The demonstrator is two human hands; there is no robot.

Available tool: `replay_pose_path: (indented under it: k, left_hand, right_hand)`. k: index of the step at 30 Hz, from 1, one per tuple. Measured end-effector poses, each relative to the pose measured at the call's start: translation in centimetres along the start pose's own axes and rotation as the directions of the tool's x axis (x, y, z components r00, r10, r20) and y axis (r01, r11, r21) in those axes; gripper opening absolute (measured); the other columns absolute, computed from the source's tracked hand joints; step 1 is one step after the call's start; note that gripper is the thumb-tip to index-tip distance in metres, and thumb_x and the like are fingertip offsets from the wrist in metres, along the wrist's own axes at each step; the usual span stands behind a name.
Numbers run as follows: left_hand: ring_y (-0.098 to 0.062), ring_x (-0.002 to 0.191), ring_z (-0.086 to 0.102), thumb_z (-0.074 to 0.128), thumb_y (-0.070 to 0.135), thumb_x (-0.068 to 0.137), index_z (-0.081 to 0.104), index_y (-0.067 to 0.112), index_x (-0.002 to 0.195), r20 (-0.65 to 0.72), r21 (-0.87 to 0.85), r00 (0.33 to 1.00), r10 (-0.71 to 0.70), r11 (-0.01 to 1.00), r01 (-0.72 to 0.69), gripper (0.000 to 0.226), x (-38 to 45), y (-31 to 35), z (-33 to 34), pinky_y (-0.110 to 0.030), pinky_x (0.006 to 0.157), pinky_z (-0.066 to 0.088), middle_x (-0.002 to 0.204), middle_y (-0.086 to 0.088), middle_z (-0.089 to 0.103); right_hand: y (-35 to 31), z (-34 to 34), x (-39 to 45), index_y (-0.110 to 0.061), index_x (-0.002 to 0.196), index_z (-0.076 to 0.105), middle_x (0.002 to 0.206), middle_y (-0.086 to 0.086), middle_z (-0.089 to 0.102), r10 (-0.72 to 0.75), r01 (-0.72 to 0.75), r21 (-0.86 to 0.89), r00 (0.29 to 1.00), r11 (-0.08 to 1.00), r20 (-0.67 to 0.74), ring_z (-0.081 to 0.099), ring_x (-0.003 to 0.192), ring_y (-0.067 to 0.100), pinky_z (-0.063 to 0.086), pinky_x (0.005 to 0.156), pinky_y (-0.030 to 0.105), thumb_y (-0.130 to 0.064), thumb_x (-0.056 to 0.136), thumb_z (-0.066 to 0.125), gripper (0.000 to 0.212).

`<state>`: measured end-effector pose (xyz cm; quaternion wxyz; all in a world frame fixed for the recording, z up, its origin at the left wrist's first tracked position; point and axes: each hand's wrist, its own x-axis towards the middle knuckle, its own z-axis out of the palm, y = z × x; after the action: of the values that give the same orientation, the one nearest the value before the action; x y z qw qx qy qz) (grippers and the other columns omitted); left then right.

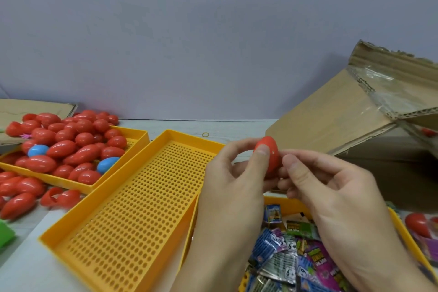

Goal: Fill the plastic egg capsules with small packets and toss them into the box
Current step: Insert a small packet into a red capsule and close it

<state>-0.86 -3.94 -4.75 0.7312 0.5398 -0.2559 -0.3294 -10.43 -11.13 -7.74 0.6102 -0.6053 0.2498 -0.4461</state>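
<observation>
A red egg capsule (270, 154) is held in the air between both hands, above the table's middle. My left hand (234, 180) grips it from the left, thumb across its front. My right hand (331, 187) pinches its right side with curled fingers. The capsule looks closed. Below my hands, a yellow tray (403, 227) holds several small colourful packets (291, 251). A cardboard box (369, 111) with open flaps stands at the right, a red capsule just visible inside.
A bare perforated yellow tray (132, 208) lies in the middle. Another yellow tray (139, 136) at the left is heaped with red capsules (71, 144) and two blue ones. Loose red capsules (21, 192) lie on the table at the left edge; one more red capsule (417, 223) at far right.
</observation>
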Motion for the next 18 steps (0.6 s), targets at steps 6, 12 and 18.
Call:
replay_pose_path:
  k: [6, 12, 18]
  left_hand:
    - [-0.03, 0.072, 0.075, 0.045, 0.02, 0.102, 0.066, -0.004, 0.102, -0.024, -0.442, 0.965, -0.26, 0.869, 0.223, 0.032, 0.01, 0.61, -0.15, -0.029, 0.061, 0.062, 0.083, -0.026, 0.074]
    - [-0.025, 0.065, 0.073, 0.051, 0.018, 0.096, 0.068, -0.006, 0.104, 0.057, -0.544, 0.94, -0.337, 0.779, 0.312, 0.031, -0.24, 0.78, -0.65, -0.026, 0.055, 0.058, 0.081, -0.021, 0.074]
    - [-0.021, 0.062, 0.064, 0.052, 0.021, 0.097, 0.067, -0.002, 0.103, -0.074, -0.513, 0.946, -0.314, 0.826, 0.234, 0.029, -0.09, 0.84, -0.56, -0.027, 0.057, 0.053, 0.079, -0.014, 0.071]
  right_hand:
    - [0.08, -0.18, 0.07, -0.026, 0.095, 0.078, 0.074, 0.011, 0.072, 0.021, -0.018, 0.069, 0.999, 0.997, -0.043, 0.066, 0.066, 0.016, 0.054, 0.064, 0.02, -0.036, 0.071, 0.071, 0.028]
    - [0.14, -0.37, 0.18, -0.028, 0.093, 0.079, 0.077, 0.008, 0.074, 0.04, -0.038, 0.027, 0.996, 0.999, -0.083, 0.067, 0.066, 0.015, 0.054, 0.061, 0.02, -0.026, 0.083, 0.067, 0.016]
    - [-0.16, -0.16, -0.04, -0.029, 0.092, 0.078, 0.074, 0.009, 0.072, 0.034, -0.037, -0.058, 0.998, 0.998, -0.046, 0.064, 0.061, 0.015, 0.05, 0.052, 0.019, -0.014, 0.094, 0.059, 0.024]
